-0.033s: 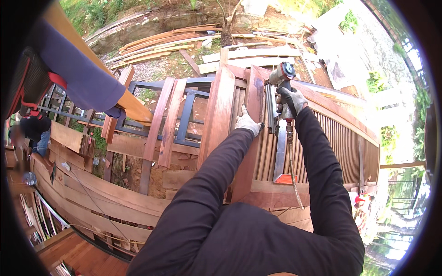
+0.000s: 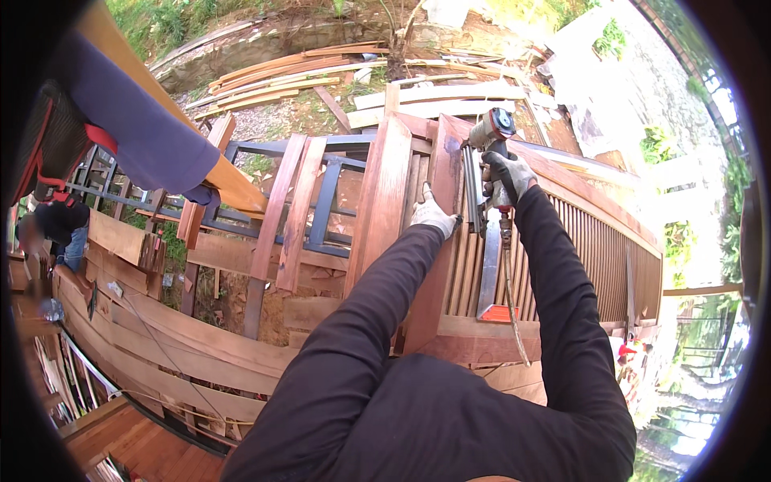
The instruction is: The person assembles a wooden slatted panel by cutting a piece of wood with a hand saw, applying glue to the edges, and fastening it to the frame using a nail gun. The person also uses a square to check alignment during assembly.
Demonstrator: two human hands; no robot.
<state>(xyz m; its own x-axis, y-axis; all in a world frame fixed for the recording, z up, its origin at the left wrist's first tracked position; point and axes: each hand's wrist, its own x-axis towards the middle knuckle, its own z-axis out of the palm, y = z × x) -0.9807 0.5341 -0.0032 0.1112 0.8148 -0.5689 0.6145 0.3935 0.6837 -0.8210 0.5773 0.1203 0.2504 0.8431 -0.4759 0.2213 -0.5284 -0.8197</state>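
My right hand (image 2: 512, 172), in a white and dark glove, grips the handle of a nail gun (image 2: 499, 122). Its nose and magazine rest over the slats of a louvred wooden panel (image 2: 586, 253), close to the panel's left frame board (image 2: 444, 165). From the handle an air hose (image 2: 511, 301) hangs down across the slats. My left hand (image 2: 434, 214), gloved too, lies on that frame board with its thumb and fingers apart, left of the tool. A square with a metal blade and an orange handle (image 2: 499, 313) lies on the slats below the nail gun.
Left of the panel, loose reddish boards (image 2: 277, 213) lie across a blue metal frame (image 2: 324, 205). A nearby person's purple-clothed limb (image 2: 136, 120) runs beside a yellowish post (image 2: 237, 186). Another person (image 2: 68, 229) bends at far left. Timber strips (image 2: 301, 64) lie on the ground beyond.
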